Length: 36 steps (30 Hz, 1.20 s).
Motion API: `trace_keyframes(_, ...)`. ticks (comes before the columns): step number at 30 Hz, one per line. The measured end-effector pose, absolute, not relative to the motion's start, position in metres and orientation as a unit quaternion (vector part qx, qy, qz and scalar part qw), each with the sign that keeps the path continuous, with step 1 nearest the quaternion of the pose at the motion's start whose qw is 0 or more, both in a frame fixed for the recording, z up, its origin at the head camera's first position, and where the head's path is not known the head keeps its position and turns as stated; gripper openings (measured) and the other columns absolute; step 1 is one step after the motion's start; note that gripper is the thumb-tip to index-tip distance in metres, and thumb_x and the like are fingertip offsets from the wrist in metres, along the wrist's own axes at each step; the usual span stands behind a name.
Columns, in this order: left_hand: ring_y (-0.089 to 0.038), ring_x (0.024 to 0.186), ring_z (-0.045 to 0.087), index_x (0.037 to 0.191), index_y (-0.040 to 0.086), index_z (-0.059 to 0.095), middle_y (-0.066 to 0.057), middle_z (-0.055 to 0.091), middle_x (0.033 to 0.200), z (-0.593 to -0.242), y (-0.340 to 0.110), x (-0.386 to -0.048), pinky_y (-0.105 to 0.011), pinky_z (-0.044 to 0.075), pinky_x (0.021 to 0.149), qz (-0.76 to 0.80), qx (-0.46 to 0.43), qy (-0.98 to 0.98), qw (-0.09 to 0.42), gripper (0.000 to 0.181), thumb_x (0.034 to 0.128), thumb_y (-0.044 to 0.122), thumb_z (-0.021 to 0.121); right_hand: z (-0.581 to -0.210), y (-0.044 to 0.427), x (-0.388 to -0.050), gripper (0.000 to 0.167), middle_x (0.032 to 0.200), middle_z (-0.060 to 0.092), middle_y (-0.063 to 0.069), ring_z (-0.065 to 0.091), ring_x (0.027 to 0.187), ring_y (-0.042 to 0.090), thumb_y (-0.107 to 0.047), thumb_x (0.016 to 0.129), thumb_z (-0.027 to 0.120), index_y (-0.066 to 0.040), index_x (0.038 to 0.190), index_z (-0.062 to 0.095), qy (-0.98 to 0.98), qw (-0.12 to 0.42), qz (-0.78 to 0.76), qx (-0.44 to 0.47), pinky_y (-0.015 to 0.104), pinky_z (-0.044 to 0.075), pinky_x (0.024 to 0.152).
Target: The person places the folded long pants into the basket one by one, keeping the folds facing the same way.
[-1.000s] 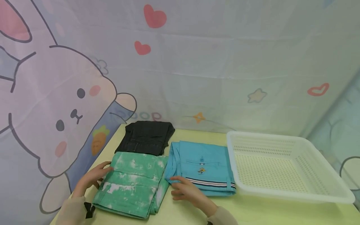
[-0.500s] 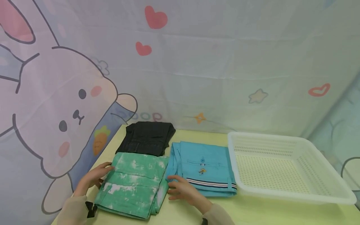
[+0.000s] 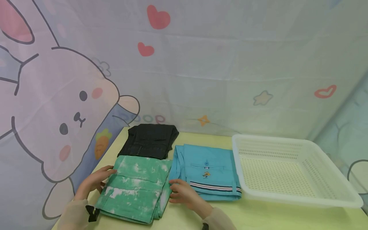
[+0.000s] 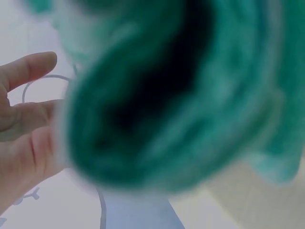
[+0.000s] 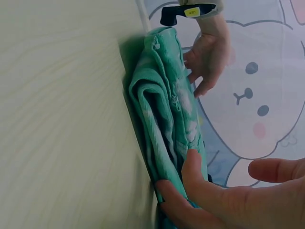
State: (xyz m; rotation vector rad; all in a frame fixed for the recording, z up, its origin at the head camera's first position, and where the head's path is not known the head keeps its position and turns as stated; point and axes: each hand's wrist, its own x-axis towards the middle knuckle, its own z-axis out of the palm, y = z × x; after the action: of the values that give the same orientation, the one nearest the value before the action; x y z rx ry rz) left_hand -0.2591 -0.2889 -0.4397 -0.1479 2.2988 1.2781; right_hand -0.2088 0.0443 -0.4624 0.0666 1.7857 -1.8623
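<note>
Green tie-dye pants (image 3: 135, 188), folded into a thick rectangle, lie at the table's front left. My left hand (image 3: 93, 181) is at their left side, fingers loosely bent, fingertips at the edge. Close up in the left wrist view, the blurred green fold (image 4: 157, 176) hides part of that hand. My right hand (image 3: 185, 194) is at the right side of the pants, by the left corner of folded light blue pants (image 3: 212, 159). The right wrist view has its fingers (image 5: 178, 202) low against the layered green edge; whether they press on it I cannot tell.
Folded black pants (image 3: 149, 140) lie behind the green ones. On the right of the pale yellow table (image 3: 258, 217) stands a white plastic basket (image 3: 296, 199), touching or nearly touching the blue pants. A cartoon-printed curtain (image 3: 201, 64) hangs behind.
My right hand has moved left, from the blue pants' front corner to the right edge of the green pants. My left hand stays at the left edge, and the clothes lie as before.
</note>
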Motion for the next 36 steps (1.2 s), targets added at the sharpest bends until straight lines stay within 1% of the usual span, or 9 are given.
trace_keyframes(4,-0.065,0.111,0.027,0.141,-0.002,-0.002,-0.039,-0.002,0.138,-0.438,-0.288,-0.259,-0.055,0.047,0.068,0.471,-0.058,0.843,0.254,0.073,0.0934,0.038,0.036,-0.464,0.044,-0.211,0.046,0.132,0.03,0.035,0.048,0.11,0.042,-0.013,0.087,0.046,0.003,0.13,0.039,0.652,0.279,-0.704,0.038,0.04,0.049,0.082)
trace_keyframes(8,-0.066,0.112,0.022,0.141,-0.002,-0.004,-0.039,-0.004,0.138,-0.437,-0.291,-0.26,-0.055,0.047,0.068,0.472,-0.061,0.839,0.265,0.077,0.0923,0.04,0.037,-0.463,0.043,-0.211,0.047,0.133,0.028,0.037,0.047,0.112,0.043,-0.013,0.087,0.045,0.003,0.131,0.038,0.644,0.293,-0.705,0.054,0.039,0.048,0.084)
trace_keyframes(12,-0.066,0.112,0.023,0.14,-0.003,-0.006,-0.041,-0.004,0.136,-0.435,-0.292,-0.261,-0.056,0.047,0.066,0.472,-0.059,0.835,0.276,0.078,0.0923,0.039,0.038,-0.461,0.043,-0.21,0.047,0.134,0.025,0.037,0.046,0.114,0.044,-0.011,0.087,0.044,0.003,0.131,0.038,0.63,0.305,-0.711,0.062,0.04,0.047,0.087)
trace_keyframes(14,-0.067,0.112,0.022,0.14,-0.004,-0.007,-0.041,-0.005,0.136,-0.434,-0.291,-0.263,-0.057,0.047,0.065,0.469,-0.058,0.836,0.28,0.078,0.0925,0.038,0.038,-0.46,0.043,-0.209,0.047,0.135,0.023,0.037,0.043,0.116,0.045,-0.01,0.087,0.044,0.003,0.131,0.038,0.621,0.308,-0.718,0.062,0.041,0.045,0.088)
trace_keyframes(17,-0.069,0.113,0.017,0.139,-0.005,-0.009,-0.041,-0.007,0.136,-0.432,-0.289,-0.266,-0.061,0.045,0.067,0.47,-0.06,0.833,0.286,0.079,0.0922,0.037,0.038,-0.459,0.044,-0.209,0.047,0.136,0.02,0.037,0.037,0.12,0.048,-0.009,0.086,0.044,0.004,0.131,0.037,0.61,0.309,-0.727,0.06,0.043,0.044,0.09)
trace_keyframes(20,-0.07,0.112,0.012,0.139,-0.007,-0.009,-0.042,-0.006,0.135,-0.432,-0.287,-0.269,-0.067,0.04,0.071,0.48,-0.063,0.825,0.292,0.078,0.0924,0.035,0.038,-0.457,0.044,-0.208,0.048,0.137,0.017,0.037,0.029,0.124,0.05,-0.008,0.086,0.044,0.004,0.131,0.036,0.604,0.305,-0.734,0.053,0.044,0.042,0.092)
trace_keyframes(25,-0.069,0.113,0.013,0.139,-0.007,-0.004,-0.044,-0.001,0.133,-0.431,-0.287,-0.272,-0.073,0.031,0.077,0.511,-0.078,0.801,0.304,0.072,0.0933,0.034,0.035,-0.458,0.044,-0.208,0.049,0.137,0.018,0.037,0.023,0.126,0.052,-0.008,0.086,0.044,0.005,0.132,0.033,0.596,0.303,-0.742,0.051,0.045,0.04,0.094)
trace_keyframes(31,-0.068,0.115,0.012,0.138,-0.006,-0.013,-0.046,-0.003,0.133,-0.43,-0.289,-0.272,-0.071,0.032,0.079,0.522,-0.087,0.791,0.308,0.076,0.0937,0.036,0.033,-0.459,0.044,-0.208,0.055,0.137,0.014,0.039,0.023,0.127,0.05,-0.006,0.086,0.044,0.006,0.136,0.024,0.57,0.309,-0.759,0.062,0.043,0.04,0.096)
trace_keyframes(36,-0.067,0.115,0.013,0.138,-0.006,-0.013,-0.045,-0.003,0.133,-0.431,-0.289,-0.272,-0.073,0.029,0.079,0.522,-0.091,0.789,0.31,0.078,0.0928,0.038,0.034,-0.459,0.043,-0.209,0.06,0.138,0.011,0.041,0.022,0.127,0.05,-0.007,0.086,0.044,0.005,0.138,0.017,0.56,0.305,-0.768,0.063,0.043,0.039,0.096)
